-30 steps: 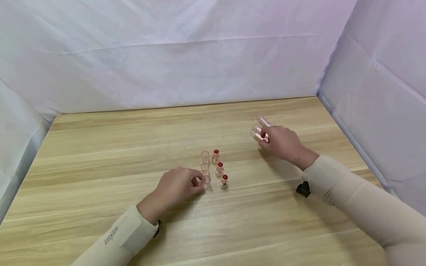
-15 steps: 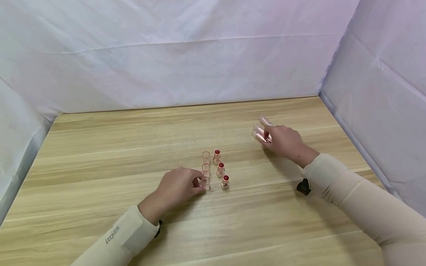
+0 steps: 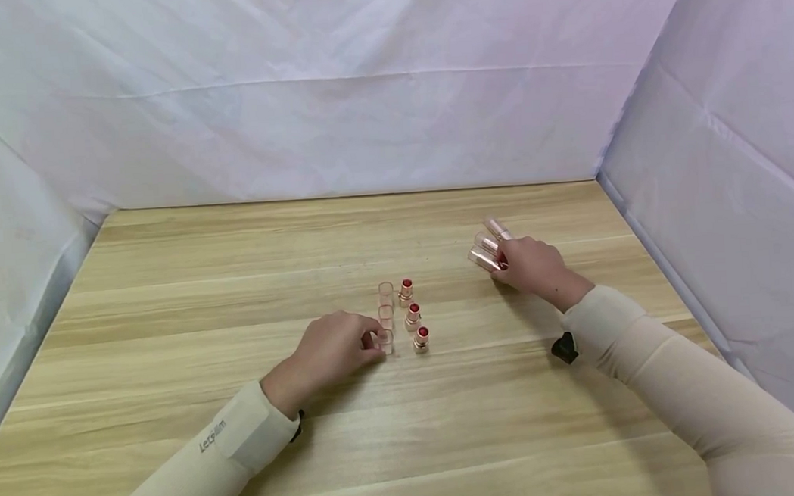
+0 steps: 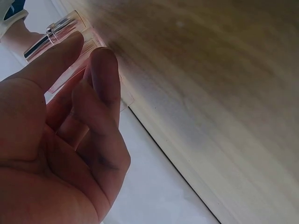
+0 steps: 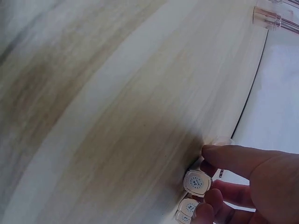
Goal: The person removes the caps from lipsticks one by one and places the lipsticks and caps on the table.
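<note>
My left hand [image 3: 331, 354] pinches the nearest of three clear pinkish lipstick caps [image 3: 387, 343], which stand upright in a row. Just right of them is a row of three uncapped lipsticks [image 3: 413, 317] with red tips and rose-gold bases, all upright. Farther right, three capped lipsticks [image 3: 496, 229] lie side by side on the table. My right hand [image 3: 533, 267] holds the nearest capped lipstick [image 3: 483, 259] between thumb and fingers. In the right wrist view, the square base [image 5: 197, 182] of a lipstick shows between the fingers, with more bases below it.
The wooden table [image 3: 234, 258] has a white cloth [image 3: 349, 137] behind it and cloth walls at both sides. A dark band [image 3: 565, 349] sits under the right sleeve cuff.
The right hand's fingers have shifted slightly on the capped lipsticks, and more of their length shows now. The left hand stays at the nearest cap.
</note>
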Tool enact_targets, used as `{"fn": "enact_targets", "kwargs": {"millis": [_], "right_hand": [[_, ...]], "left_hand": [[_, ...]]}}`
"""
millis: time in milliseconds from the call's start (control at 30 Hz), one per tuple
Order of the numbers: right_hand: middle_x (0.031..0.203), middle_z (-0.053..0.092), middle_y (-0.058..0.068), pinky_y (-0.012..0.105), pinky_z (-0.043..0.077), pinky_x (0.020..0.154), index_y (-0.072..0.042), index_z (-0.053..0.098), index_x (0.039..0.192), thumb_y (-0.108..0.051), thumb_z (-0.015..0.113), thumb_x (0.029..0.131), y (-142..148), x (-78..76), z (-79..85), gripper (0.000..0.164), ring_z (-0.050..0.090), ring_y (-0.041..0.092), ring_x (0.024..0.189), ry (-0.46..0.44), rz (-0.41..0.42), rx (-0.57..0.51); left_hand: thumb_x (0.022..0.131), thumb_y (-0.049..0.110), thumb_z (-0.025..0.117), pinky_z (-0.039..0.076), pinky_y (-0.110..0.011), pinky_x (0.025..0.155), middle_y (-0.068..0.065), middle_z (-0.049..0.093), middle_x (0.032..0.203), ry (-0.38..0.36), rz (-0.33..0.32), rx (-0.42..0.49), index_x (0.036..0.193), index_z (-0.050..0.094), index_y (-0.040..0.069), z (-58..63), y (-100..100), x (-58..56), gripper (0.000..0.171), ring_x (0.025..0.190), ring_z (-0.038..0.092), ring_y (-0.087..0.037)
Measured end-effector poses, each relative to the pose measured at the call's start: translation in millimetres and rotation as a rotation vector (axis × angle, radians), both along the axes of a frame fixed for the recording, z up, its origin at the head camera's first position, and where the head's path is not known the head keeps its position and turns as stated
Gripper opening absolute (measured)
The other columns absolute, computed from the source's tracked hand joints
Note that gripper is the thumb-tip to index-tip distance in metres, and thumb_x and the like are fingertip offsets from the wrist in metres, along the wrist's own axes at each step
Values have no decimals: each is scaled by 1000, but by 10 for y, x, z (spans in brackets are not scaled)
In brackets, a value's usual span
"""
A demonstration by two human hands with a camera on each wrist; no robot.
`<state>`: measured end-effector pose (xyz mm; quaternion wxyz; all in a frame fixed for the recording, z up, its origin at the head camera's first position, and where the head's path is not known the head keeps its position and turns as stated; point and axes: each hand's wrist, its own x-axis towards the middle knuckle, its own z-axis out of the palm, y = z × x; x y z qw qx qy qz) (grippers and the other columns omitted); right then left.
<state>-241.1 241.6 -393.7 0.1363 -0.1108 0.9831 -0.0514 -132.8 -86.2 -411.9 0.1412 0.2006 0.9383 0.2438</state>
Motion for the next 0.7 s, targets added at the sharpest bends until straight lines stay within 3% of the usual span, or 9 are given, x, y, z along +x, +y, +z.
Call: {"fn": "enact_targets", "kwargs": {"millis": [267, 700], "right_hand": [[85, 69, 12, 36, 43, 51, -12, 70, 90, -31, 72, 90, -16, 10, -5, 19, 58, 22, 66, 9, 13, 2], [73, 63, 5, 34, 39, 51, -11, 69, 88, -35, 74, 90, -62, 5, -33, 24, 53, 20, 62, -14, 3, 13]], "left_hand": [[82, 24, 83, 44, -28, 61, 15, 62, 67, -1, 2, -6, 96, 76, 20, 0, -8, -11, 16, 64, 54, -4], [82, 26, 83, 43, -29, 61, 13, 62, 67, 1, 15, -19, 95, 76, 19, 7, -32, -53, 16, 63, 54, -5]]}}
